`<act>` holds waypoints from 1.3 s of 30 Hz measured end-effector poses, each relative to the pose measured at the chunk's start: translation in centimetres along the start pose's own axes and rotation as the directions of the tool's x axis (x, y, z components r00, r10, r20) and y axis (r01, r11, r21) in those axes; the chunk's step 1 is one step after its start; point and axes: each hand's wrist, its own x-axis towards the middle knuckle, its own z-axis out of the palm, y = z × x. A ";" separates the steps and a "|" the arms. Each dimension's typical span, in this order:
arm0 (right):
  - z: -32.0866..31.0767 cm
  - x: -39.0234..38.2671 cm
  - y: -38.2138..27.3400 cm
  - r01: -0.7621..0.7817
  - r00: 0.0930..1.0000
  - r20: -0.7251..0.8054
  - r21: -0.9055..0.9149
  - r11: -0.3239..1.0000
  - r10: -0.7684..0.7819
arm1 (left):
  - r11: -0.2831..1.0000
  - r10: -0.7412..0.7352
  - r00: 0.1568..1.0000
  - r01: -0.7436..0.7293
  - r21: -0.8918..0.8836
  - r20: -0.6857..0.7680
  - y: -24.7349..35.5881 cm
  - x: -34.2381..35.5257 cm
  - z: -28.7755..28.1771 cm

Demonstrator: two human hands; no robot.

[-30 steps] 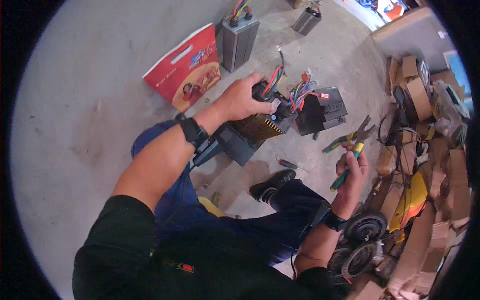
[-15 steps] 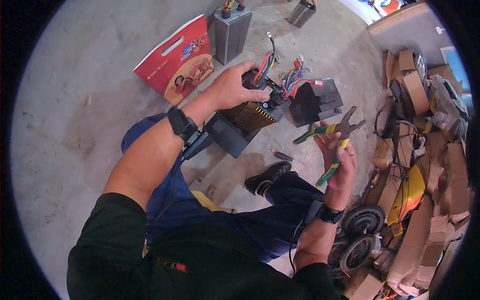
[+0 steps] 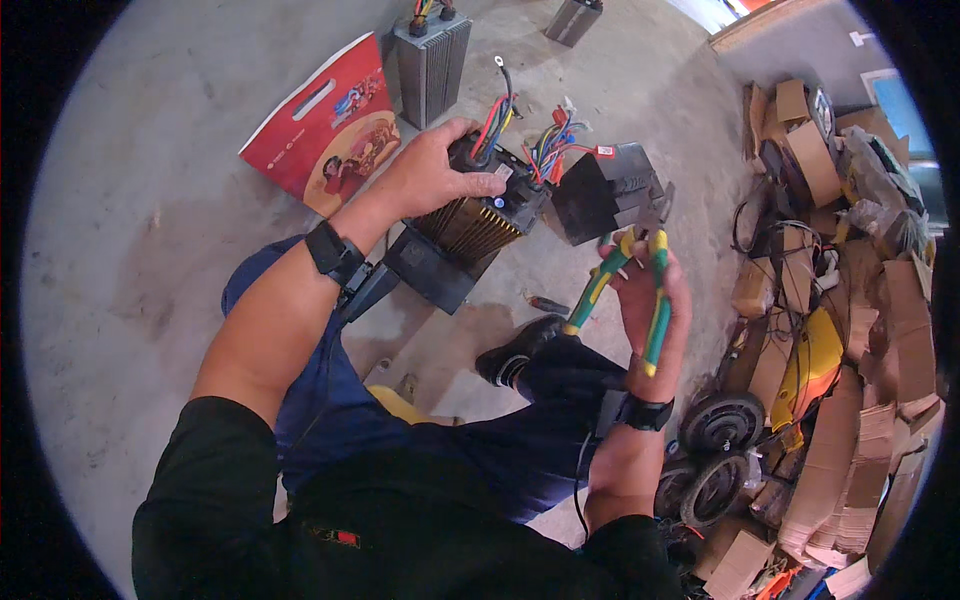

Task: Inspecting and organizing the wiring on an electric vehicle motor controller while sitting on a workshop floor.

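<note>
My left hand [image 3: 430, 175] is closed around the upper end of a black finned controller box [image 3: 470, 222], thumb on its top face. Coloured wires [image 3: 553, 148] and a thick cable bundle with a ring terminal [image 3: 501, 75] rise from that end. A black plastic housing [image 3: 437, 268] sits against the box's lower side. To the right, my right hand [image 3: 647, 295] holds combination pliers [image 3: 645, 232] with green and yellow handles, the jaws pointing up and away from me. Behind the plier jaws lies another black plastic cover [image 3: 605, 190] on the floor.
Two grey finned boxes [image 3: 430, 68] stand farther back, beside a red paper bag [image 3: 320, 135]. A screwdriver [image 3: 546, 304] lies near my shoe [image 3: 515, 350]. Along the right are piled flattened cardboard [image 3: 835, 480], black wheels [image 3: 720, 425] and a yellow panel [image 3: 812, 365].
The pliers have turned in my right hand, their jaws now pointing more upward and their handles toward me. My left hand keeps its hold on the controller box. The whole view has shifted slightly.
</note>
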 end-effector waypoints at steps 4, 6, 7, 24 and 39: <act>-0.5 -0.1 0.1 0.002 0.999 0.045 0.132 0.991 -0.008 | 0.998 0.026 1.000 -0.025 -0.056 0.010 -0.1 -0.1 0.3; -0.4 0.0 0.4 -0.031 0.998 0.062 0.108 0.994 0.024 | 0.997 0.039 0.999 -0.039 -0.062 0.000 -0.6 0.0 0.2; -0.3 0.1 0.2 -0.030 0.998 0.064 0.109 0.994 0.023 | 0.997 0.040 0.999 -0.040 -0.060 -0.002 -0.7 0.0 0.2; -0.5 0.5 2.2 -0.058 0.998 0.053 0.315 0.947 0.044 | 0.997 -0.005 1.000 0.005 -0.078 -0.004 -0.4 -0.1 0.2; 3.0 -0.9 0.5 -0.079 0.995 0.068 0.021 0.997 0.077 | 1.000 0.015 1.000 -0.015 0.013 0.007 -0.1 0.2 0.1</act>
